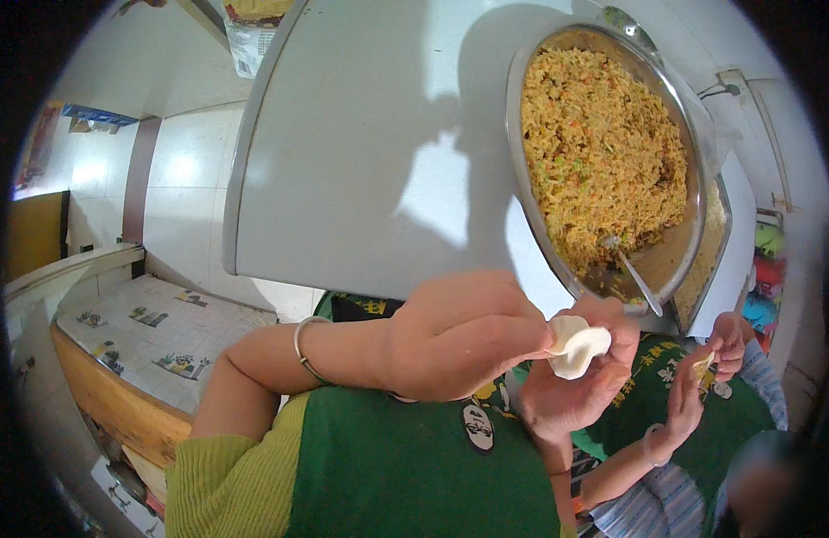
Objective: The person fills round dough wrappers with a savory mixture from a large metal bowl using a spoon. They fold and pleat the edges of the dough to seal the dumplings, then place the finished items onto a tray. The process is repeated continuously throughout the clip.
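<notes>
A small white dough wrapper (pixel 577 351), partly folded with wavy edges, is held above my green apron. My left hand (pixel 465 339), reaching in from the left with a bangle at its wrist, pinches the wrapper's left edge. Cupped around the other side is my right hand (pixel 576 393), its fingers curled behind and under the dough. Any filling inside the wrapper is hidden. Just beyond my hands, a large steel basin (pixel 515 128) holds a chopped yellowish filling (pixel 602 148) with green and orange bits. A metal spoon (pixel 639 282) rests in it, handle over the near rim.
At the right, a co-worker's hands (pixel 690 397) hold another filled wrapper (pixel 703 366). The white table (pixel 333 168) ends in a rounded edge on the left. A tray (pixel 707 269) lies partly behind the basin. A patterned-cover bench (pixel 159 336) stands at the lower left.
</notes>
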The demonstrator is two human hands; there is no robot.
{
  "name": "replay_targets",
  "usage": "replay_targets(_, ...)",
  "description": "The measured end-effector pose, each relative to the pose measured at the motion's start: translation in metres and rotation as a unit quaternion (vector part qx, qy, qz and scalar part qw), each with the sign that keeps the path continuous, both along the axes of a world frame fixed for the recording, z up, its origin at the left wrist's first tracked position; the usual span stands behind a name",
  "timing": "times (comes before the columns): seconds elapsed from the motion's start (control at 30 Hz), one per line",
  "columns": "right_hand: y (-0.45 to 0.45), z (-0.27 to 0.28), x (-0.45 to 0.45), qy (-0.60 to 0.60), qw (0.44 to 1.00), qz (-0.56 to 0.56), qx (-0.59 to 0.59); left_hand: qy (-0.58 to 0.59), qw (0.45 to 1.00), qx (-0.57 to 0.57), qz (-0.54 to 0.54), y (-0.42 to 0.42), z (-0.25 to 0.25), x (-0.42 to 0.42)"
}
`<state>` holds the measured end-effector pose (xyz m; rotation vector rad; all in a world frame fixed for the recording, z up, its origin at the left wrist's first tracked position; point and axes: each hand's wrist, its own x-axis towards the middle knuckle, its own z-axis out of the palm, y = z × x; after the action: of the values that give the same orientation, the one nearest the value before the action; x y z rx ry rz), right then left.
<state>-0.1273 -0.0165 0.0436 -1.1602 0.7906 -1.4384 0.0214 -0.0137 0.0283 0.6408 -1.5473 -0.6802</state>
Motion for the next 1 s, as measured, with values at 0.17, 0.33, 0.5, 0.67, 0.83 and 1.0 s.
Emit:
replay_targets(0.17, -0.002, 0.005, -0.003, 0.084, 0.996, -0.024, 0.008, 0.011, 0.999, 0.038, 0.004, 0.003, -0.002, -0.005)
replay_targets(0.33, 0.002, 0.004, -0.010, 0.216, 0.974, -0.045, -0.057, -0.030, 0.999, 0.031, 0.015, 0.003, -0.001, -0.004)
replay_targets(0.5, 0.007, 0.003, 0.001, 0.100, 0.993, -0.060, -0.021, -0.028, 0.997, 0.073, 0.028, 0.002, 0.008, 0.000)
replay_targets(0.67, 0.010, -0.001, -0.008, 0.131, 0.990, -0.022, -0.036, 0.118, 0.967, 0.221, -0.054, 0.009, 0.008, -0.004)
replay_targets(0.83, 0.007, -0.005, -0.003, 0.109, 0.990, -0.079, -0.050, 0.081, 0.979, 0.180, -0.041, 0.004, 0.007, -0.004)
replay_targets(1.0, 0.008, -0.006, -0.005, 0.105, 0.991, -0.073, -0.043, 0.031, 0.993, 0.115, -0.011, 0.000, 0.007, -0.003)
